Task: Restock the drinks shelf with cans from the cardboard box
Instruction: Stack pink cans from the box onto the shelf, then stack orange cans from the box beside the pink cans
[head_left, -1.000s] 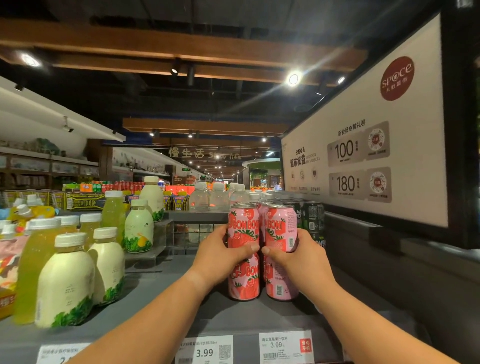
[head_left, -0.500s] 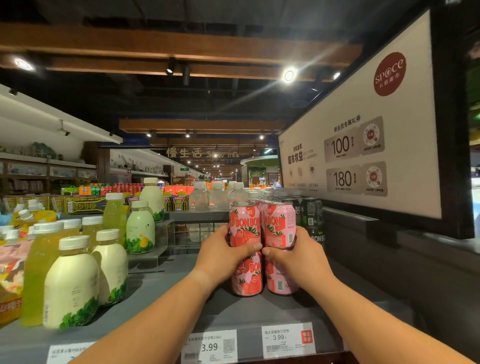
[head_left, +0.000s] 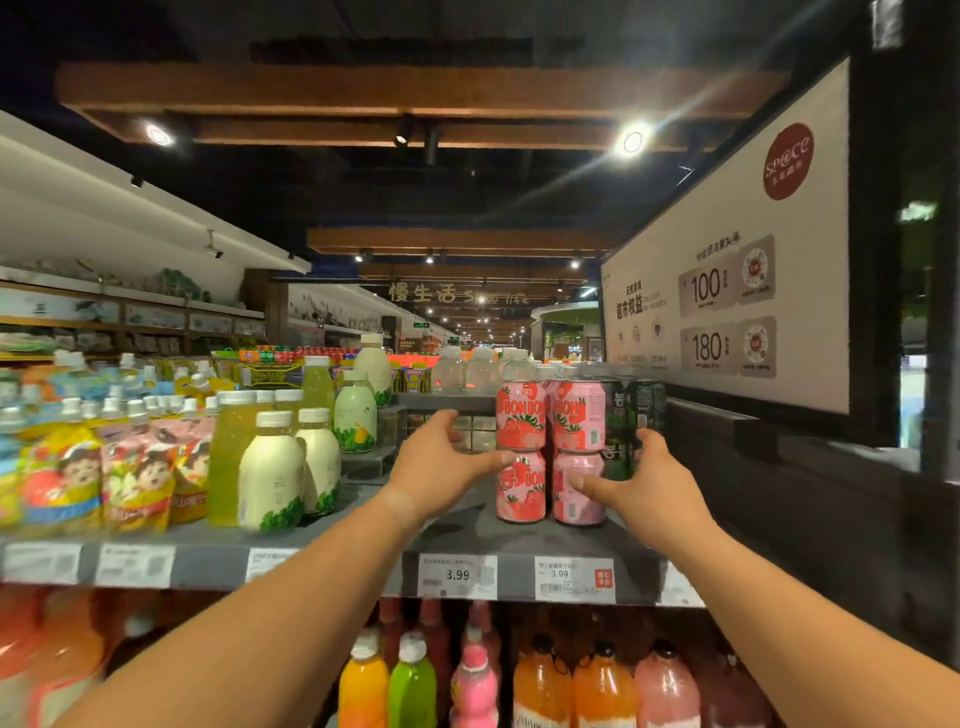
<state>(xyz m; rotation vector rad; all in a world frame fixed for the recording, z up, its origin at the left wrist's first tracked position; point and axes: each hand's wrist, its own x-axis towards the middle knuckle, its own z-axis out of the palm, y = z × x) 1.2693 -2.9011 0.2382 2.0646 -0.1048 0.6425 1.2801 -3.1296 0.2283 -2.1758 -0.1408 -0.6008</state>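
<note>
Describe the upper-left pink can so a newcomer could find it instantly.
Start at the grey drinks shelf carrying the 3.99 price tags. Above the tags, four pink cans stand stacked two-high in two columns. The upper-left pink can tops the left column, reading BON BON in full, unlike its partly turned right neighbour.

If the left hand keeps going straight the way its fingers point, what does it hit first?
Probably the pink cans: the left hand is open, its thumb pointing right at the join of that two-high stack and looking nearly on it, though depth is unclear.

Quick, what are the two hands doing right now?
Left hand: open, thumb tip at the pink cans, gripping nothing.
Right hand: open, beside the cans, gripping nothing.
</note>
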